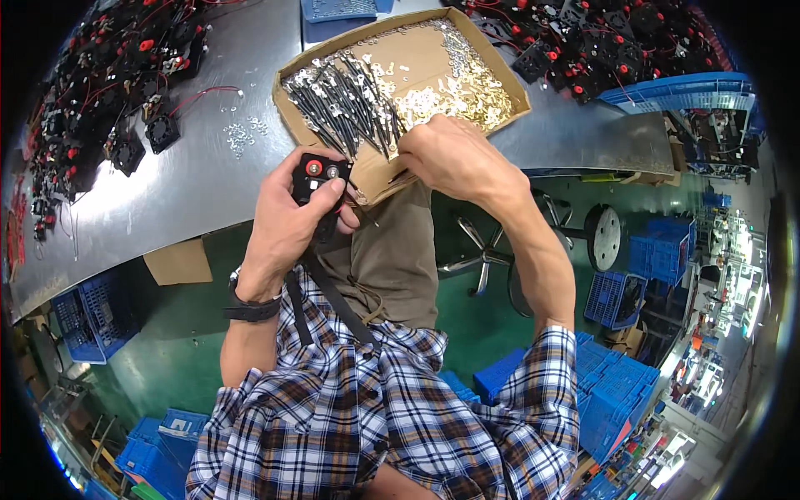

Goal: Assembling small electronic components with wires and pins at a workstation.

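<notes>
My left hand point(287, 208) is closed round a small black part with a red terminal post point(314, 167) and a metal-topped post beside it. The left thumb presses near the metal post. My right hand point(467, 162) is at the near right part of a shallow cardboard box point(292, 112), its fingers curled together; whatever lies between the fingertips is hidden. Inside the box, a pile of short black wires with ring terminals point(337, 96) lies left of the right hand. Loose silver and brass-coloured ring-shaped pieces point(467, 92) are spread beyond it.
Black fan units with red posts and wires point(158, 83) cover the table's left side; more point(600, 50) lie at the far right. Small washers point(242, 137) are scattered on the metal table point(208, 200). A blue basket point(679, 87) stands right, a wheeled stool point(483, 258) below.
</notes>
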Available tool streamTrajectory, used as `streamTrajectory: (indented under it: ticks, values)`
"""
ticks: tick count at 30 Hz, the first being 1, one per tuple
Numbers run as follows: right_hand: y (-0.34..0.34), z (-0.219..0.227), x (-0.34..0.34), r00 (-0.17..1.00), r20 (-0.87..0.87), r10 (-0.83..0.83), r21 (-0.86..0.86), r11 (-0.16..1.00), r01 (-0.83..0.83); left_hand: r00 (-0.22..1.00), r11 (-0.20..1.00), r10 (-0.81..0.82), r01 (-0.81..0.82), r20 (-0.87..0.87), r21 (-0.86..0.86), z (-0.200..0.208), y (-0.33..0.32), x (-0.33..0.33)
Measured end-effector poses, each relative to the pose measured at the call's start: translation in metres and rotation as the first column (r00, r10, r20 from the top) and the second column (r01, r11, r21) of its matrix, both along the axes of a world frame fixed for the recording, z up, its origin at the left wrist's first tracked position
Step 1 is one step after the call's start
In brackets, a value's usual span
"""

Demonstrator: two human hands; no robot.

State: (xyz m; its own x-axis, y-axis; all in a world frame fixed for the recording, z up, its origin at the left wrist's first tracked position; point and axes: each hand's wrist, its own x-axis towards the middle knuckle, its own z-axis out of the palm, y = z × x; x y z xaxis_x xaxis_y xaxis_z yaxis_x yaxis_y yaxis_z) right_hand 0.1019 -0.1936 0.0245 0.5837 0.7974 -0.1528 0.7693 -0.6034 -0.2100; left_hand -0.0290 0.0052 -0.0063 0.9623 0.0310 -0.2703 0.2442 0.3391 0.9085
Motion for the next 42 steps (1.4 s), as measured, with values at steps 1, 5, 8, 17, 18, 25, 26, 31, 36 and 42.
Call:
streamTrajectory:
  ticks: [1, 5, 8, 17, 18, 25, 26, 31, 36, 42]
  values:
    - [0.001, 0.001, -0.001, 1.000, 0.001, 0.005, -0.001, 1.000, -0.005, 1.000, 1.000, 0.002, -0.002, -0.008, 0.012, 0.000, -0.001, -0.001]
    - [0.007, 0.005, -0.004, 0.994, 0.057, 0.089, -0.043, 0.995, -0.087, 1.000, 1.000, -0.006, 0.006, 0.002, -0.016, -0.004, -0.003, -0.001]
    - [0.008, 0.000, -0.001, 0.981, 0.121, 0.152, -0.008, 0.988, -0.152, 1.000, 1.000, -0.014, 0.014, 0.025, -0.026, -0.004, -0.002, -0.001]
    - [0.006, -0.012, 0.015, 0.962, 0.106, 0.252, -0.040, 0.968, -0.249, 0.998, 0.999, -0.041, 0.042, 0.043, -0.028, -0.005, -0.008, 0.001]
    - [0.004, -0.010, 0.018, 0.985, 0.033, 0.170, -0.005, 0.985, -0.170, 0.998, 0.999, -0.040, 0.041, 0.041, -0.034, -0.005, -0.007, 0.001]
    - [-0.001, 0.007, -0.018, 0.897, -0.440, 0.048, 0.468, 0.864, 0.183, 0.997, 0.997, -0.077, 0.077, -0.002, -0.020, 0.001, -0.008, 0.008]
    - [0.003, 0.004, -0.025, 0.894, -0.445, 0.050, 0.488, 0.851, 0.195, 0.997, 0.997, -0.072, 0.072, 0.005, 0.012, 0.001, -0.009, 0.009]
    - [0.016, -0.007, -0.038, 0.881, -0.473, -0.010, 0.489, 0.829, 0.272, 0.999, 0.997, -0.047, 0.045, 0.027, 0.065, -0.002, -0.010, 0.009]
    - [0.017, -0.006, -0.041, 0.853, -0.514, -0.091, 0.456, 0.813, 0.362, 0.998, 0.992, -0.046, 0.042, 0.031, 0.117, 0.001, -0.014, 0.010]
    - [0.027, 0.006, -0.040, 0.684, -0.692, -0.230, 0.252, 0.811, 0.528, 0.999, 0.992, -0.039, 0.037, 0.015, 0.123, -0.002, -0.010, 0.010]
